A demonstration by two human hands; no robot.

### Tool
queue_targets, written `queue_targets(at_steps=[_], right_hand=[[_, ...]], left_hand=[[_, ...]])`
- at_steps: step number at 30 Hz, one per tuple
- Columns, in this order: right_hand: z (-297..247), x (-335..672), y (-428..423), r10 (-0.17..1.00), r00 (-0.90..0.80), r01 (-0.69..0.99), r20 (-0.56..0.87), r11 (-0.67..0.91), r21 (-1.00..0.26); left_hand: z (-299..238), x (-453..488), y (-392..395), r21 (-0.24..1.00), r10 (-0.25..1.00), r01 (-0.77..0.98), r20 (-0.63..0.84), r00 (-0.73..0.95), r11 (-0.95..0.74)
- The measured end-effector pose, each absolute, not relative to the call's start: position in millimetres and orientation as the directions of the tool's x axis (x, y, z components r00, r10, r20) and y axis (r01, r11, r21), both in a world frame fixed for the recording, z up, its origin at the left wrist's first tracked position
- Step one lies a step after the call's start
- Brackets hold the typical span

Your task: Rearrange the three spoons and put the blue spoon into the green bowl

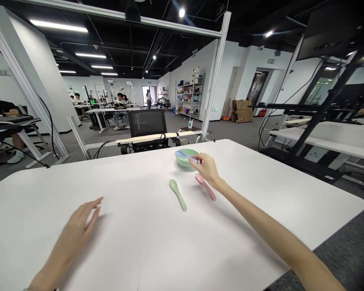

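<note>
My right hand (206, 167) is closed on the handle of a blue spoon (182, 154), whose bowl end reaches over a green bowl (185, 163) toward the table's far edge. Whether the spoon touches the bowl I cannot tell. Below that wrist lies a pink spoon (205, 187), partly covered by my hand. A green spoon (178, 195) rests to its left on the white table (133, 234). Over at the left, my left hand (79, 222) hovers close to the tabletop, fingers stretched out and thumb apart, with nothing in it.
An aluminium frame (214, 81) rises behind the table's far edge, with a black mesh chair (148, 122) beyond it. To the right stand a black metal stand (314, 125) and another white table (352, 146). Several people sit farther back in the room.
</note>
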State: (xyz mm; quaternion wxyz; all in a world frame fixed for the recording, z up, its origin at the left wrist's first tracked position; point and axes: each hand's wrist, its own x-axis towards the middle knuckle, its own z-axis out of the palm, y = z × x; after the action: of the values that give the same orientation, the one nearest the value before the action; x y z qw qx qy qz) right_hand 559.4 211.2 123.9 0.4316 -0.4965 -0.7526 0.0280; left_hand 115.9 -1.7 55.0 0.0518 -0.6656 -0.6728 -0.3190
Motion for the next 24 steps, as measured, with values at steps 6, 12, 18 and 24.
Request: queue_targets(at_steps=[6, 12, 18, 24], right_hand=[[92.0, 520.5, 118.1, 0.663, -0.363, 0.516, 0.655, 0.728, -0.451], [79.0, 502.1, 91.2, 0.612, -0.433, 0.433, 0.662, 0.785, -0.442], [70.7, 506.6, 122.2, 0.804, -0.380, 0.716, 0.458, 0.569, -0.404], [46.3, 510.0, 142.2, 0.851, -0.404, 0.735, 0.335, 0.520, -0.435]], left_hand=[[79.5, 252.0, 29.3, 0.137, 0.813, 0.888, 0.481, 0.327, -0.439], [78.3, 303.3, 58.1, -0.033, 0.793, 0.887, 0.434, 0.428, -0.461], [72.5, 293.5, 66.4, -0.021, 0.832, 0.915, 0.409, 0.375, -0.402], [62.7, 319.8, 86.6, 0.009, 0.858, 0.911, 0.338, 0.386, -0.413]])
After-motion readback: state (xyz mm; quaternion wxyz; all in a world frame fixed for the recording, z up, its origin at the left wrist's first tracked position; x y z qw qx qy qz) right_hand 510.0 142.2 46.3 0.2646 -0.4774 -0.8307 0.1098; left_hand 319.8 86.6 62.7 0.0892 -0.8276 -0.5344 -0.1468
